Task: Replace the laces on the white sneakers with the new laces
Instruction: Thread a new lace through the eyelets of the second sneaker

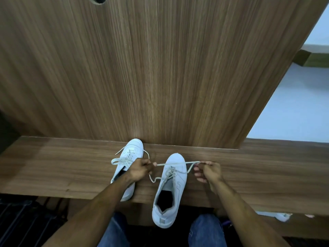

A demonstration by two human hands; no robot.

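Two white sneakers sit on the wooden desk [53, 168], toes pointing away toward the upright wood panel [160, 68] at the back. The left sneaker [132, 152] lies further in, its lace [121, 160] tied in a loose bow with ends trailing left. The right sneaker [175, 177] hangs its heel over the near edge of the desk, above the person's jeans [206, 229]. Its opening is dark inside, can't make out anything in there.

The left hand [140, 169] is curled, pinching one end of the right sneaker's lace [178, 163] just left of the toe. The right hand [209, 171] pinches the other end between thumb and forefinger on the right side, remaining fingers loosely bent. The lace runs fairly taut between both hands, across the sneaker's front.
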